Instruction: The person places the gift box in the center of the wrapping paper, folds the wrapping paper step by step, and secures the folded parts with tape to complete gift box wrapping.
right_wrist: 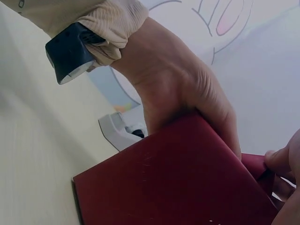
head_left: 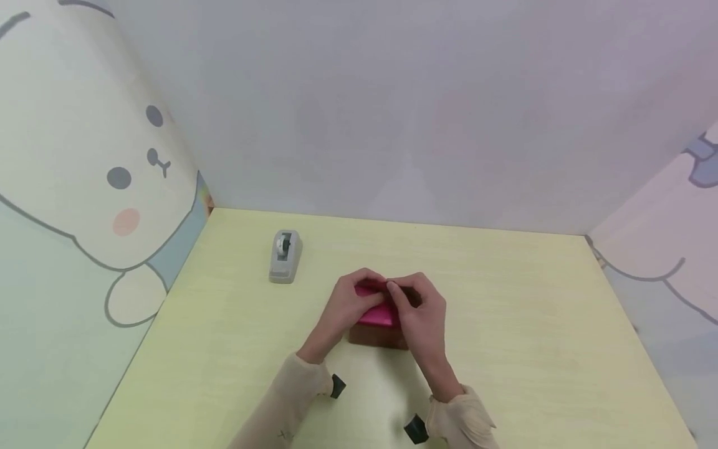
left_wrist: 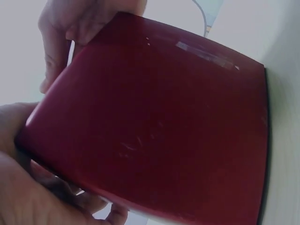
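Note:
A small box [head_left: 377,335] in shiny red-magenta wrapping paper stands on the table, a strip of clear tape [left_wrist: 206,54] on its side. My left hand [head_left: 351,302] grips the box from the left, its thumb lying over the bright pink top and its fingers along the far side. From the right, my right hand [head_left: 419,312] pinches a folded flap of the wrapping paper [right_wrist: 255,164] between thumb and fingers at the top. Both hands' fingertips meet at the top far edge. The hands hide much of the top and the far side.
A grey tape dispenser [head_left: 285,257] stands behind and left of the box on the pale yellow table [head_left: 521,312]. A plain wall [head_left: 392,112] rises behind the table. Cartoon-printed panels [head_left: 101,156] flank both sides. Small black cameras [head_left: 416,429] sit at the cuffs.

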`<state>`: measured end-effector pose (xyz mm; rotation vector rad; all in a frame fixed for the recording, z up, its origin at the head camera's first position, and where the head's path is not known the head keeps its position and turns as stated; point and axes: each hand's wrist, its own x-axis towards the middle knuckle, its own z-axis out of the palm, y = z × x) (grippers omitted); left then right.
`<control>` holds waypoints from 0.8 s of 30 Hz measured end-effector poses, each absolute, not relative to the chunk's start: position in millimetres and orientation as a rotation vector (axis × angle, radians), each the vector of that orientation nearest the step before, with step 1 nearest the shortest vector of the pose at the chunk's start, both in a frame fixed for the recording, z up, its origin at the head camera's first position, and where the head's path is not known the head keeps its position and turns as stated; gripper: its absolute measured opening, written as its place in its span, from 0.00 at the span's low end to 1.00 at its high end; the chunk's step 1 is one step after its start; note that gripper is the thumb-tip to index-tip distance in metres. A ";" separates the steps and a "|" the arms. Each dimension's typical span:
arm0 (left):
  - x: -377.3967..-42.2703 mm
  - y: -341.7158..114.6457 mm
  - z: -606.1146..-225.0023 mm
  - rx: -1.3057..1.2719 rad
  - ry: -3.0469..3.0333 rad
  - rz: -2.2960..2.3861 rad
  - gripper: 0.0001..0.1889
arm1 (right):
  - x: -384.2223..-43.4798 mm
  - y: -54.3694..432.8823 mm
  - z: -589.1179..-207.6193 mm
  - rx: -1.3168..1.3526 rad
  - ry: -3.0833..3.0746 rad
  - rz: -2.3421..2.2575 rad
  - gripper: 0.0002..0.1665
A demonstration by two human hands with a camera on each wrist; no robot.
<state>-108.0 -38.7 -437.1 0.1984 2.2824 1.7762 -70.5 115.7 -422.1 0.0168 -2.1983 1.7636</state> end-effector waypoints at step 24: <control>-90.2 -84.2 -456.6 0.674 2.256 1.722 0.35 | -61.0 121.6 -426.3 0.405 -2.273 1.493 0.11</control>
